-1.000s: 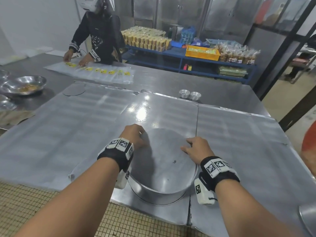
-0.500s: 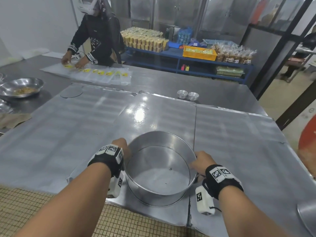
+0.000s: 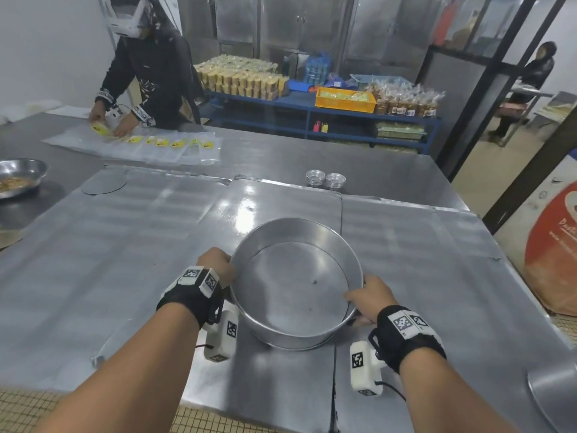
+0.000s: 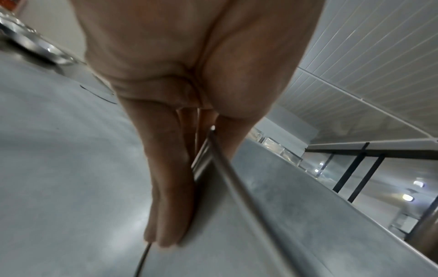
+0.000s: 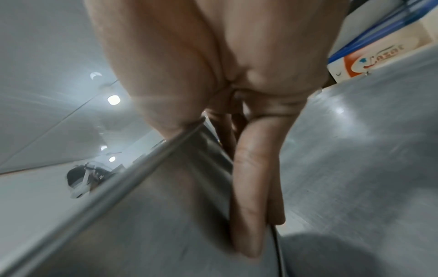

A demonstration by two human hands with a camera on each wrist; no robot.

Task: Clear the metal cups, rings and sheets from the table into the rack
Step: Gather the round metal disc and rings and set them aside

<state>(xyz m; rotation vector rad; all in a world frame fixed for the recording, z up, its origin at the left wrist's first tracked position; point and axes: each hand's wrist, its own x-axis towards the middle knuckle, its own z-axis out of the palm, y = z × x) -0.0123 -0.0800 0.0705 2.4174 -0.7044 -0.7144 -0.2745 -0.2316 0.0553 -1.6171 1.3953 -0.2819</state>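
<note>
Steel table [image 3: 93, 276] bears sheets and cups [image 3: 326, 180] — left hand [image 3: 215, 265] and right hand [image 3: 368, 295] each pinch the big ring [image 3: 296, 339], thumbs inside its rim. Lifting stage, I judge — next, carry it level to the rack.

Person in black [image 3: 150, 73] handling yellow packets [image 3: 162, 141], blue shelf [image 3: 327, 117], orange crate [image 3: 345, 100]

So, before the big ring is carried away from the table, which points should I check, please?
1. Left hand holds the ring rim: ok.
2. Right hand holds the opposite rim, thumb inside: ok.
3. Ring held level: not ok, its far side is raised.
4. Ring free of the sheets: cannot tell.
5. Rack in sight: not ok, no view shows it.
6. Small cups away from the ring: ok.
</note>
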